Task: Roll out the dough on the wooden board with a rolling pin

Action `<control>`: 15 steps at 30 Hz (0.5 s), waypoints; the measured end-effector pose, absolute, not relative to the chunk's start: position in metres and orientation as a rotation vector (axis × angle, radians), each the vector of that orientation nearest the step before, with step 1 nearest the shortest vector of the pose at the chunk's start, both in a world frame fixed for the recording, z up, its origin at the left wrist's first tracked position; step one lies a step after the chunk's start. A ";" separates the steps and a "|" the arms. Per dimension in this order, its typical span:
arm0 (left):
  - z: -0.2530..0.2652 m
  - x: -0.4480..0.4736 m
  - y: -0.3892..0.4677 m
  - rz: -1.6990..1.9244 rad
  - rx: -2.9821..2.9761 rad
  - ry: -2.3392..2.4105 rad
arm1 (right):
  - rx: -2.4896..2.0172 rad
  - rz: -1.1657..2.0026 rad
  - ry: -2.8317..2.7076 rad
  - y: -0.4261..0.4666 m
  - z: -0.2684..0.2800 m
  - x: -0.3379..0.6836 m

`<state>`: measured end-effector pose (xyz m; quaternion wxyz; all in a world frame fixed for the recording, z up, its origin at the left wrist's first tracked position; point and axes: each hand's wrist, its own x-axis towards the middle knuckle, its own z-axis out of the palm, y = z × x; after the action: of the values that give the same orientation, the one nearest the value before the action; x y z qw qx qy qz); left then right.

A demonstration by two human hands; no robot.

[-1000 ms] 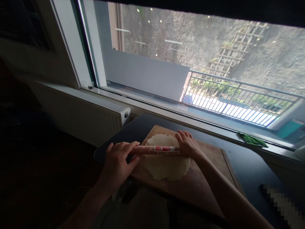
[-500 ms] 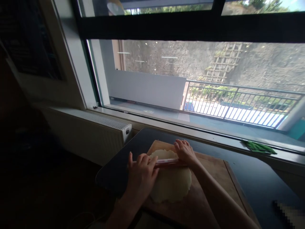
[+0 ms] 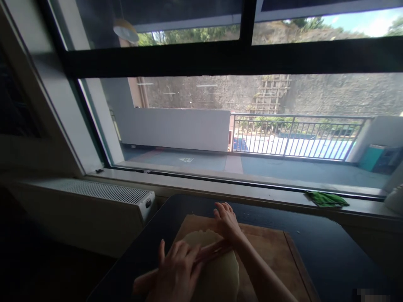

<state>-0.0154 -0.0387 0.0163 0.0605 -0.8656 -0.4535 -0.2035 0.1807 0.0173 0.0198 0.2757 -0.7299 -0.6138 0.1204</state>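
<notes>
A wooden rolling pin (image 3: 209, 251) lies slantwise across a flat sheet of pale dough (image 3: 223, 274). My left hand (image 3: 176, 268) rests on the pin near its lower left end, fingers spread over it and one finger lifted; motion blurs it a little. At the pin's far right end, my right hand (image 3: 227, 222) presses with its palm, its fingers stretched out past the pin. Beneath the dough is a wooden board (image 3: 267, 247). My hands and the pin hide parts of the dough.
The board lies on a dark table (image 3: 327, 247) with rounded corners, which stands by a window sill (image 3: 245, 193). On the sill is a green cloth (image 3: 327, 199). A white radiator (image 3: 94, 214) is left of the table. A blurred-out patch (image 3: 374, 295) covers something at the lower right.
The view has tilted up and turned right. The rolling pin now slants more, its left end nearer me, and my left hand has come nearer with it. Both hands remain on the pin.
</notes>
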 end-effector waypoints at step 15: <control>0.013 -0.015 -0.042 -0.600 -2.678 -1.338 | -1.979 0.389 -1.765 0.044 0.026 0.170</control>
<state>-0.0154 -0.0416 0.0130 0.0439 -0.8762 -0.4379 -0.1963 0.1703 0.0444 0.0258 0.2290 -0.7188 -0.6410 0.1414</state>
